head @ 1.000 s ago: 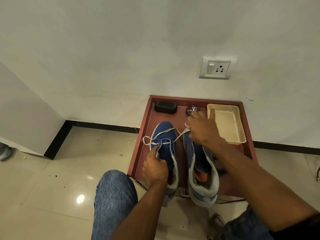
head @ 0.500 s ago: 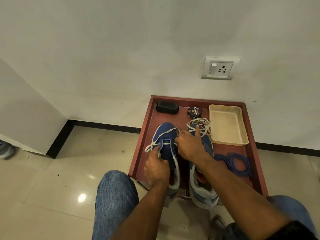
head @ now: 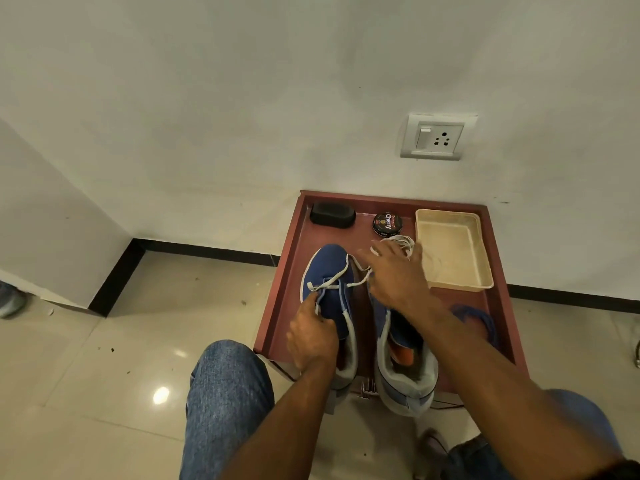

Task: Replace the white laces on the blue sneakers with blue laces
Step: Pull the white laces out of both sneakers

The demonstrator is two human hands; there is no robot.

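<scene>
Two blue sneakers stand side by side on a red-brown tray (head: 281,299). My left hand (head: 311,337) grips the left sneaker (head: 327,268) at its side, thumb by the eyelets. A white lace (head: 334,284) is still threaded across that shoe, and two of its strands run right to the underside of my right hand (head: 398,275), which hovers over the toe of the right sneaker (head: 405,368) with fingers spread. A loose white lace bundle (head: 403,242) lies just beyond that hand. The blue laces (head: 476,318) lie coiled on the tray, right of my forearm.
At the tray's back sit a black brush (head: 332,215), a round polish tin (head: 388,223) and a beige plastic tray (head: 453,251). The white wall with a socket (head: 434,136) is right behind. My jeans-clad knee (head: 225,393) is at the tray's front left, on a tiled floor.
My right hand went from the far side of the shoes to the left sneaker's eyelets, then moved up and right again with lace strands trailing. My left hand stayed on the left sneaker.
</scene>
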